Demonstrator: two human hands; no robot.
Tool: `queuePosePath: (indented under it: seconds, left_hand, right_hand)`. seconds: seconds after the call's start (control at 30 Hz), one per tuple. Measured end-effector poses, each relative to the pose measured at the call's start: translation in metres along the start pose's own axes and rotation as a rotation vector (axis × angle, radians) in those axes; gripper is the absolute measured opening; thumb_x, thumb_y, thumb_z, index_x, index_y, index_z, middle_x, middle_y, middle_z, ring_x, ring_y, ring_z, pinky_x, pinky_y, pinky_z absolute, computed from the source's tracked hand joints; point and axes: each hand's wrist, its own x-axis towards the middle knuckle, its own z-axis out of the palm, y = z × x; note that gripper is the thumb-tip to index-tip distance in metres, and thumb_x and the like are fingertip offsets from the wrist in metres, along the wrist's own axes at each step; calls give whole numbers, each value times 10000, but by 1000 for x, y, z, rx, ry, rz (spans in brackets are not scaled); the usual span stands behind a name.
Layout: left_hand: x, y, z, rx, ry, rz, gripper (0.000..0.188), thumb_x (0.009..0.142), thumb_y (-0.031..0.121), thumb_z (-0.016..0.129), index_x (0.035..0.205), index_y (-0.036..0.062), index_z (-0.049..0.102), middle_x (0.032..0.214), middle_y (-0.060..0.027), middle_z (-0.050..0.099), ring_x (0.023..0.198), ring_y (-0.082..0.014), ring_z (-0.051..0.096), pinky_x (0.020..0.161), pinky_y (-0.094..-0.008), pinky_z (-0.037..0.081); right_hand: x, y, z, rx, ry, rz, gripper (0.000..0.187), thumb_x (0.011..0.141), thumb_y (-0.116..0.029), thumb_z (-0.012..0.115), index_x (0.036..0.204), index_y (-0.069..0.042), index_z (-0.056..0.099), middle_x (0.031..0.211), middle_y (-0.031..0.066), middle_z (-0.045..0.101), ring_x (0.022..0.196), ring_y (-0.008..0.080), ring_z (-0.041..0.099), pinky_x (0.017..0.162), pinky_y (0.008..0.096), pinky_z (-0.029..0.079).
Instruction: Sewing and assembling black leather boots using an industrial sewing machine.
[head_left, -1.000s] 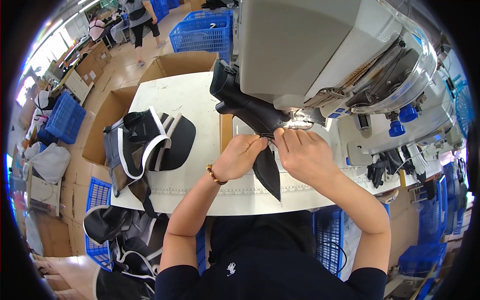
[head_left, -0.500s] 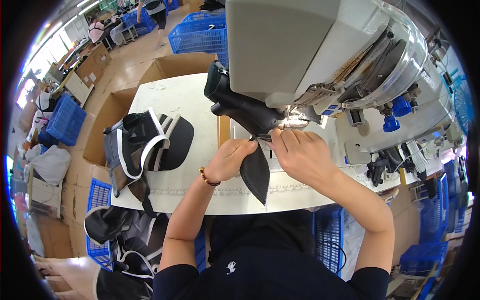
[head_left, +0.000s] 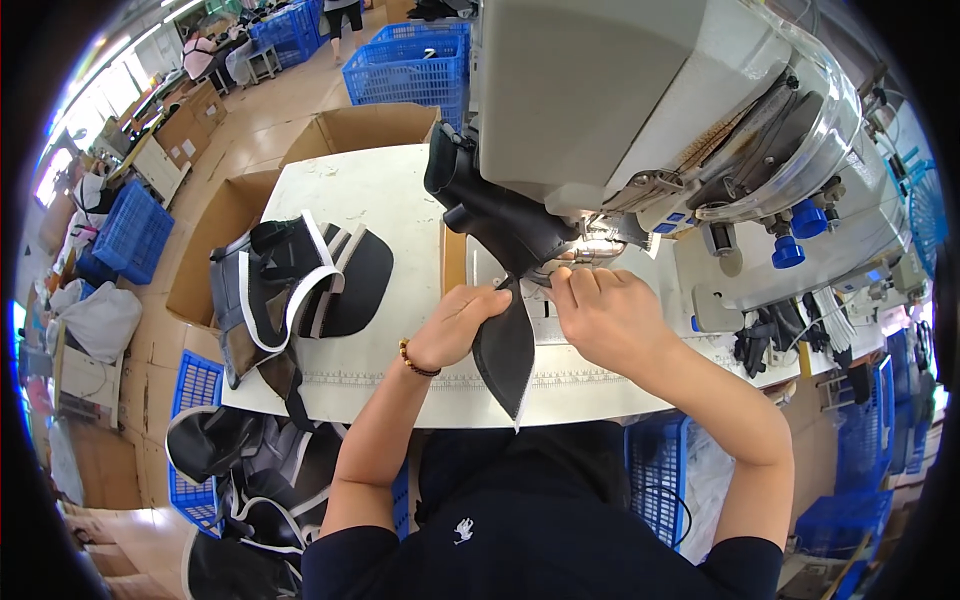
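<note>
A black leather boot upper point(head_left: 510, 225) extends from beneath the sewing machine's head point(head_left: 575, 90) toward me. Its near end is a pointed, dark grey flap point(head_left: 507, 355) hanging over the table's front edge. My left hand point(head_left: 450, 328) is closed, pinching the narrow part above this flap between thumb and fingers. Close by on the right, my right hand point(head_left: 612, 315) has its fingers curled together at the edge of the same piece, just below the presser area. A small grey edge shows at its fingertips, too small to make out.
White-trimmed black pieces point(head_left: 265, 285) are stacked on the white table point(head_left: 400, 380) at left. Beyond its edge stands a cardboard box point(head_left: 225, 215). More black pieces point(head_left: 250, 480) overflow a blue basket point(head_left: 187, 490) at lower left. Gloves point(head_left: 775, 335) lie on the right.
The view has shifted slightly. The flap swings a little left and lower, and its point has dropped. Both hands keep their places on the boot upper.
</note>
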Motion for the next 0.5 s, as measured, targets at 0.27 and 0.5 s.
queuePosePath:
  seconds: [0.27,0.5]
  left_hand:
    - [-3,1,5,-9,41,13,355,897,240,424,673,-27,497,614,8,465,608,-69,402,558,-237,357]
    - [-1,-3,7,10,74,48,324,885,205,418,658,-27,429,596,16,381,584,-74,334,537,-253,324]
  right_hand:
    - [2,-8,-1,-21,55,76,185,605,-66,578,769,22,582,568,-6,448,488,91,477,423,200,372]
    - [9,-8,9,-165,111,-16,153,605,-48,582,730,39,578,551,17,449,484,94,478,411,200,375]
